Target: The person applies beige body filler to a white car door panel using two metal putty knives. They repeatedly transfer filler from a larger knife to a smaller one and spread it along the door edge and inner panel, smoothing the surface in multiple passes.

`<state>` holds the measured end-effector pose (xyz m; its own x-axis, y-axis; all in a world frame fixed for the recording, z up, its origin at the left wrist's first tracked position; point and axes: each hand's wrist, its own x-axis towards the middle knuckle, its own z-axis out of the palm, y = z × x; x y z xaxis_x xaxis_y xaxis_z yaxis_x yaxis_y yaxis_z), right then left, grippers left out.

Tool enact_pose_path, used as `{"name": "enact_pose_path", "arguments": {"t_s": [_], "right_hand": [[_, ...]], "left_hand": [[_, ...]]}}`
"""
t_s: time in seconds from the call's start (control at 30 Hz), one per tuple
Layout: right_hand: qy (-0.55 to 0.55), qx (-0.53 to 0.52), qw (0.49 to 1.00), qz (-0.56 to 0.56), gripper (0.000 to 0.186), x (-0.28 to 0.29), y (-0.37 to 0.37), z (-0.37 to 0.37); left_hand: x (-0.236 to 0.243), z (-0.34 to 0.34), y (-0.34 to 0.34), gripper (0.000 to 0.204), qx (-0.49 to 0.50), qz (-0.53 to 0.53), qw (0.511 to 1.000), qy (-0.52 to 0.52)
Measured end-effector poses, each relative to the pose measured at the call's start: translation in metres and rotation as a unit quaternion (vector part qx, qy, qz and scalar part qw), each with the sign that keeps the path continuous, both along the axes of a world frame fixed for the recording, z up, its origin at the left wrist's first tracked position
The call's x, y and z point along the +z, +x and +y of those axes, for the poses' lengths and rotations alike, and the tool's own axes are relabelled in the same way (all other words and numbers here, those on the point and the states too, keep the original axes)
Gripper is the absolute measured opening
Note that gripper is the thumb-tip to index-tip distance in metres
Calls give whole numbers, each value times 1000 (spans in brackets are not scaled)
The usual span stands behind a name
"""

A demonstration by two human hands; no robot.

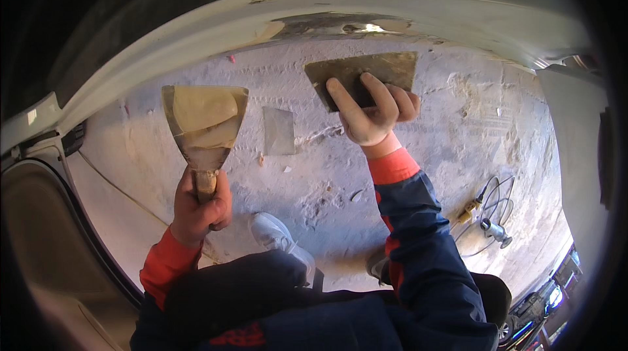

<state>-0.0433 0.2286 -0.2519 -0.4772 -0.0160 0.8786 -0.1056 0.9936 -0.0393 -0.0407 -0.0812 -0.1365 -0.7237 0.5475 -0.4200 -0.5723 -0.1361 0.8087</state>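
Observation:
My left hand [201, 209] is closed round the handle of a wide putty knife [205, 119], blade up, with beige filler spread over it. In my right hand [376, 112] is a dark, flat, four-sided spreader [333, 73], its fingers lying along the near face. Just beyond the spreader runs the pale sill of a vehicle body [216, 34], apart from it as far as I can tell. A dark, rough patch with beige smears [320, 26] shows on that sill.
On the stained concrete floor [451, 148] lie a grey sheet [279, 131] and small debris. A power tool with a cord [495, 232] rests to the right. An open door panel [39, 233] stands at left, another panel [575, 155] at right. My shoe [275, 233] is below.

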Motion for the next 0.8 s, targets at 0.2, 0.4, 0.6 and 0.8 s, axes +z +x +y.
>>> {"name": "enact_pose_path", "arguments": {"t_s": [0.2,0.4,0.6,0.8], "right_hand": [[15,-22,1000,5,30,11,-20,-6],[12,-51,999,-9,32,-8,-36,-9],[23,5,999,-25,36,9,-7,-16],[32,-17,999,5,41,2,-40,-24]], "left_hand": [[-3,-6,-7,51,6,-32,999,10],[-2,-15,-7,51,8,-30,999,7],[-1,-28,-5,49,22,-41,999,8],[1,-31,-6,46,11,-35,999,4]]}}
